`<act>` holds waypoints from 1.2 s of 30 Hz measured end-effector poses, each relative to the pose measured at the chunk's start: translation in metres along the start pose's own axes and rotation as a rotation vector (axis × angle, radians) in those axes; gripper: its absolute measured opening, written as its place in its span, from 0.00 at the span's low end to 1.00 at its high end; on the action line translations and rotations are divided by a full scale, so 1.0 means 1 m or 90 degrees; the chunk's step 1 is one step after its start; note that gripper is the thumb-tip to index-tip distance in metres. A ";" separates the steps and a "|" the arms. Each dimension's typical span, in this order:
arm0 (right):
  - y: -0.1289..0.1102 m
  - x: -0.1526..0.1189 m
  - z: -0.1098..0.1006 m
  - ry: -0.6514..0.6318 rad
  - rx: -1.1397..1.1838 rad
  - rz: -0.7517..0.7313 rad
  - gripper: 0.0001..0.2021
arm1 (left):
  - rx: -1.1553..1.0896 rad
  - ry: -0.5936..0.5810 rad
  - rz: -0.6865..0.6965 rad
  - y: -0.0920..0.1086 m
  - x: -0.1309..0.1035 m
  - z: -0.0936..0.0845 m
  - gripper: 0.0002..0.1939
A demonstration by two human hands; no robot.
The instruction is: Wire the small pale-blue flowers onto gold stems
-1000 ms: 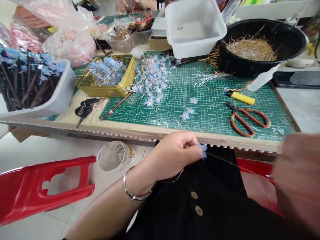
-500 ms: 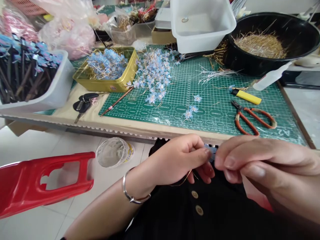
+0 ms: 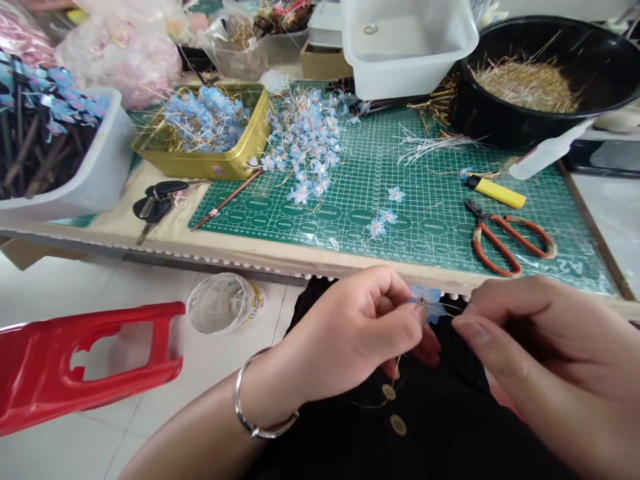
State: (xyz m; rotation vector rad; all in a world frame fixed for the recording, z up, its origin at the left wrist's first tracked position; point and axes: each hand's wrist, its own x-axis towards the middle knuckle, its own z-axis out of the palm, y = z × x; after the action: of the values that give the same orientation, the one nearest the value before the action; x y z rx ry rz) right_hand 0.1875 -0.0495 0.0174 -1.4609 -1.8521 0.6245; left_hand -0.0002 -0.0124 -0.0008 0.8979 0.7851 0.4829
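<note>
A blue artificial flower [image 3: 429, 303] with thin gold wire is pinched between the thumb and fingers of my left hand [image 3: 373, 323]. Below that hand a loose gold wire [image 3: 395, 373] hangs in front of the black buttoned clothing. My right hand [image 3: 540, 360] pinches a thin wire [image 3: 453, 307] running out from the flower's right side. On the green cutting mat [image 3: 425, 253] beyond lie a few loose blue flowers [image 3: 387, 217]. A large pile of wired blue flowers [image 3: 313, 147] spreads farther back, beside a gold tin [image 3: 200, 163] holding more of them.
Orange-handled pliers [image 3: 510, 240] and a yellow lighter [image 3: 500, 192] lie at the mat's right. Behind stand a white bin [image 3: 400, 73] and a black basin [image 3: 520, 127] of wires. Left are a tub [image 3: 100, 160] of dark stems, a red stool [image 3: 100, 360] and a bucket [image 3: 220, 303].
My right hand has drawn back to the right, away from the flower, with a wire now visible between them. More of the flower shows. The view has shifted slightly.
</note>
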 end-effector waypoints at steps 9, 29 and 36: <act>-0.005 0.004 0.005 0.015 -0.122 -0.149 0.08 | 0.203 0.119 0.008 -0.003 -0.007 0.004 0.10; -0.011 0.009 0.007 0.018 -0.102 -0.146 0.12 | 0.308 0.131 0.041 0.002 -0.009 0.003 0.12; -0.010 0.010 0.007 0.033 -0.104 -0.140 0.11 | 0.312 0.133 0.052 0.003 -0.009 0.005 0.11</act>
State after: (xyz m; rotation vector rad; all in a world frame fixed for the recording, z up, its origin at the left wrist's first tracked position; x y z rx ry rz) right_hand 0.1751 -0.0418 0.0222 -1.3349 -2.0261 0.3334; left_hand -0.0022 -0.0194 0.0066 1.3518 1.0864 0.4680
